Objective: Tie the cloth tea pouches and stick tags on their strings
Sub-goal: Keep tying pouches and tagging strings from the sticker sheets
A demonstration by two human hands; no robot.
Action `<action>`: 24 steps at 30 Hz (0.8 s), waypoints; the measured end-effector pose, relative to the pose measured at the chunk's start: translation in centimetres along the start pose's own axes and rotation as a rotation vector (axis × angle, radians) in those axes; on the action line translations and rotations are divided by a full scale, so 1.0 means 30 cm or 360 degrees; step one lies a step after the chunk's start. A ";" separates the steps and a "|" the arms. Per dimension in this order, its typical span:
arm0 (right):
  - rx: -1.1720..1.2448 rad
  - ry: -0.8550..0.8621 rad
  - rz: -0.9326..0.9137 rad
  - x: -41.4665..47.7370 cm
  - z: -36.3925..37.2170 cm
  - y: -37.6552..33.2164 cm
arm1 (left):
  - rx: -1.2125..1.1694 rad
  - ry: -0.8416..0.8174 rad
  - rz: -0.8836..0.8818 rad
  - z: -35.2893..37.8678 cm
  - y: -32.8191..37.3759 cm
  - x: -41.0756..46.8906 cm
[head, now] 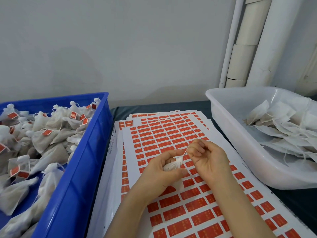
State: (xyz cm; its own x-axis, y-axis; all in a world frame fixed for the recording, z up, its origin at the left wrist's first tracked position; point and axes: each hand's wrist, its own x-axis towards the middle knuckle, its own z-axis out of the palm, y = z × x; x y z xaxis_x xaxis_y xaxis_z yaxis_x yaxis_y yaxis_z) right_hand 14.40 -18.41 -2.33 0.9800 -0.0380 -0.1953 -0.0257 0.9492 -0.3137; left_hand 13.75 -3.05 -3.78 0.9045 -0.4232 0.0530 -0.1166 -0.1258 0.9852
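My left hand grips a small white cloth tea pouch by its gathered neck, above the tag sheets. My right hand pinches the pouch's thin white string and holds it taut up and to the right. Sheets of red sticker tags lie stacked flat under both hands. No tag is visible on this string.
A blue crate on the left holds several tied pouches with red tags. A white tub on the right holds flat untied cloth pouches. White pipes run up the grey wall behind.
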 end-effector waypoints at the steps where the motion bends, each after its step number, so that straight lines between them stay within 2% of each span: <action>1: -0.0037 -0.0032 0.0002 -0.004 0.002 -0.004 | 0.0002 0.0001 -0.0005 -0.002 0.002 -0.002; 3: -0.0246 -0.0126 -0.0014 -0.010 0.000 -0.018 | 0.0012 0.0016 -0.0038 -0.002 0.009 -0.008; 8: -0.1205 -0.0178 -0.0295 -0.022 0.004 -0.035 | -0.0015 0.0161 -0.0178 0.004 0.026 -0.011; 11: -0.1568 -0.0145 -0.0430 -0.034 0.007 -0.007 | 0.0018 0.0115 -0.0108 -0.003 0.029 -0.005; 13: -0.1697 -0.0114 -0.0496 -0.037 0.005 0.005 | 0.0045 0.0095 -0.0091 -0.010 0.029 -0.006; 19: -0.1613 -0.0149 -0.0489 -0.043 0.005 0.008 | 0.0042 0.0015 -0.0134 -0.019 0.025 -0.007; 24: -0.2074 -0.0241 -0.0617 -0.042 -0.008 0.058 | -0.0131 -0.0057 -0.0126 -0.026 0.043 -0.014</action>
State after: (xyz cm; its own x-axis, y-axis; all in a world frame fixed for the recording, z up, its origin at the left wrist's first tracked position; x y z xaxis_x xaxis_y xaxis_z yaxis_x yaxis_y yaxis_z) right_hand 13.08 -16.79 -2.86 0.9765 -0.1172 0.1810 0.1701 -0.0969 -0.9807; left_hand 13.54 -2.35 -2.39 0.8941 -0.4468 -0.0302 -0.0096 -0.0865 0.9962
